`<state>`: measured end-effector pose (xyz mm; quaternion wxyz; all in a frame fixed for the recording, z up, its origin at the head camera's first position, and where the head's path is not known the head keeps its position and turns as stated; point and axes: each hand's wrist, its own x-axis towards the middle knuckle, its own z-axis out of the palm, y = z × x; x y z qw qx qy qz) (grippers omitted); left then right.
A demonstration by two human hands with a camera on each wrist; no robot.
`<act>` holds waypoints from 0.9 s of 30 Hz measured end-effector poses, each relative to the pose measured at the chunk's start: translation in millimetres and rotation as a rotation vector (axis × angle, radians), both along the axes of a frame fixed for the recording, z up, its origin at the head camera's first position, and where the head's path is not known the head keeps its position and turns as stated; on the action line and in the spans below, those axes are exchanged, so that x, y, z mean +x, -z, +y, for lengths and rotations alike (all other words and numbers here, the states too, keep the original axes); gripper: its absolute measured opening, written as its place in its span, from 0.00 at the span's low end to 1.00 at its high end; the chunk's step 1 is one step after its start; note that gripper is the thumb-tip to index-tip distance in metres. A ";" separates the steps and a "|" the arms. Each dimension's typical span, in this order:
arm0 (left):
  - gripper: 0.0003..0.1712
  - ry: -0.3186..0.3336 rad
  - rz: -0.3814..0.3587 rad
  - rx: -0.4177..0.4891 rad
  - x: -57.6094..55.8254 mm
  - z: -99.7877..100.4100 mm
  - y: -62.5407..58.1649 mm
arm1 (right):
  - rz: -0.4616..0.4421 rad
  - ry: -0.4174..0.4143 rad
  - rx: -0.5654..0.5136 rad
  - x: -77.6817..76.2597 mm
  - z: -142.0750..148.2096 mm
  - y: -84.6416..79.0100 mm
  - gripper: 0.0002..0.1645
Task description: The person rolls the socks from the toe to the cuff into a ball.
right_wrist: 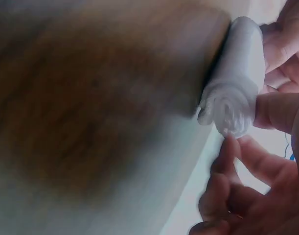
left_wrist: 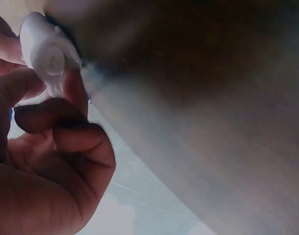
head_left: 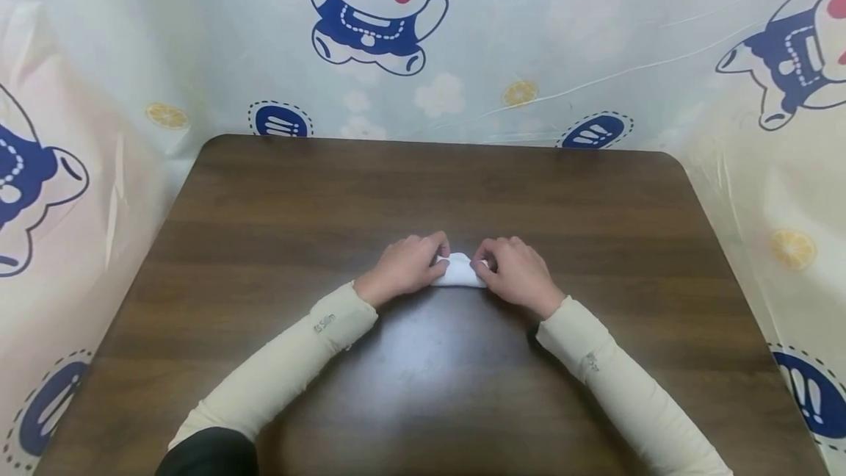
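Observation:
A small white roll of soft, cloth-like material [head_left: 459, 274] lies near the middle of the table, between both hands. My left hand [head_left: 411, 264] pinches its left end between thumb and fingers. At the other end, my right hand [head_left: 518, 272] does the same, its thumb on the near side. Wound layers show as a spiral at the end of the white roll [right_wrist: 232, 110] in the right wrist view, with a loose edge beside it. The left wrist view has the opposite end of the roll [left_wrist: 46, 51], partly covered by fingertips.
The dark brown wooden table [head_left: 410, 197] has rounded far corners. A pale curtain [head_left: 581, 28] printed with cartoon figures hangs behind it and along both sides. Cream sleeves cover both forearms, which reach in over the table's near part.

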<state>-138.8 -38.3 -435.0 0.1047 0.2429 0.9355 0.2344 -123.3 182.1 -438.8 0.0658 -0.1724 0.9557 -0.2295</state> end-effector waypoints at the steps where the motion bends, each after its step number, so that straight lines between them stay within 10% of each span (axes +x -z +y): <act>1: 0.04 0.006 0.032 -0.009 0.5 0.0 0.2 | 0.045 -0.011 0.009 0.4 -0.2 -0.2 0.08; 9: 0.07 0.200 0.331 -0.069 10.1 0.7 -4.9 | 0.490 -0.206 0.056 12.1 -3.9 -3.4 0.05; 20: 0.10 0.248 0.371 -0.132 20.0 -5.2 -2.8 | 0.486 -0.310 0.185 21.9 5.6 -4.2 0.12; 27: 0.20 0.246 0.573 -0.202 24.8 0.9 4.1 | 0.412 -0.272 0.172 20.0 5.8 -1.8 0.22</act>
